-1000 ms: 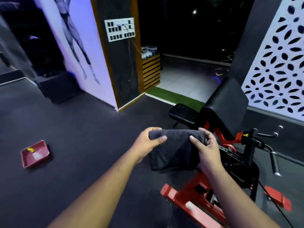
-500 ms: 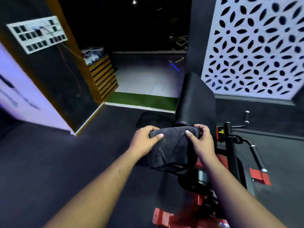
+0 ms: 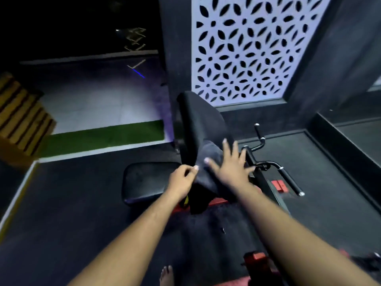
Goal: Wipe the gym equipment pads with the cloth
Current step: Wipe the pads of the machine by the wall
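Two hands are engaged with one dark cloth [image 3: 208,159], which is draped over the lower edge of the tall sloped pad [image 3: 198,122]. The right hand [image 3: 231,168] is laid flat on it, fingers spread, probably to press it down for wiping. The left hand [image 3: 181,180] pinches a hanging corner, likely to keep it taut. Left of that hand lies the seat pad [image 3: 148,182]. The cloth looks thick, soft, crumpled.
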`<state>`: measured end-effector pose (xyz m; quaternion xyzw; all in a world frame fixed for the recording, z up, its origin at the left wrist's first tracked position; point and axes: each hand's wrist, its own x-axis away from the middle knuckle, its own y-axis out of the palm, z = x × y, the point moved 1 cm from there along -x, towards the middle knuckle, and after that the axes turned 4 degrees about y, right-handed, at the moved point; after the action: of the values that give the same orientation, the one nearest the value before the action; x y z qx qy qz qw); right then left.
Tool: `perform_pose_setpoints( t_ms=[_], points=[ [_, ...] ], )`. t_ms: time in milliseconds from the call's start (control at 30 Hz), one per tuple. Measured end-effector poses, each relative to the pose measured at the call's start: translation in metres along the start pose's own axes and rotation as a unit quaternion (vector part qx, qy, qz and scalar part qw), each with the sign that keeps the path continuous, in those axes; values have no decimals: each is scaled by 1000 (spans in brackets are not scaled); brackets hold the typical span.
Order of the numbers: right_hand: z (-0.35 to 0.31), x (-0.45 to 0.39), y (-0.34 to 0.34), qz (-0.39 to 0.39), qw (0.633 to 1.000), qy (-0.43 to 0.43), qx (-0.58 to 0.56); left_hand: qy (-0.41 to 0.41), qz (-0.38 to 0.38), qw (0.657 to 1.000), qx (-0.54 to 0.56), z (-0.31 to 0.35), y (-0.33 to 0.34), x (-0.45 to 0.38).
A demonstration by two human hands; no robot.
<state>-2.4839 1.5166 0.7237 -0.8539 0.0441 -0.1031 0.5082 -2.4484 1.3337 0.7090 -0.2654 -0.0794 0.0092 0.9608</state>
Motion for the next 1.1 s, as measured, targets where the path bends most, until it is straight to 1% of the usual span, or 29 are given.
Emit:
perform_pose_setpoints(
  t_ms=[33,67,100,167,233,333,433,633,767,900,1100],
  points=[
    [3,2,22,-57,998,24,2,-19,-5,1000,-1,-13,-5,-14],
    [4,1,38,-78,996,41,1,-26,-9,1000,-1,-24,-10,-30],
    [6,-1,47,-85,995,54,-5,-29,-16,999,1,-31,-12,-42],
    [1,-9,52,-95,993,64,19,-26,-38,999,8,-34,-12,-65],
    [-10,-16,52,-96,992,58,54,-17,-48,998,22,-26,-10,-84],
    [-23,-31,56,-85,993,55,67,-5,-57,998,40,-18,-5,-106],
    [-36,-62,58,-80,994,52,56,4,-63,997,47,-19,0,-130],
    [-60,-134,58,-79,996,51,6,12,-35,997,61,-9,-7,-194],
    [-76,-195,54,-86,996,22,-23,17,-9,998,55,7,-11,-248],
    [-86,-257,54,-68,995,-43,-55,14,23,999,37,20,-8,-306],
    [-113,-352,50,-63,980,-122,-145,22,68,997,3,36,7,-355]
  ],
)
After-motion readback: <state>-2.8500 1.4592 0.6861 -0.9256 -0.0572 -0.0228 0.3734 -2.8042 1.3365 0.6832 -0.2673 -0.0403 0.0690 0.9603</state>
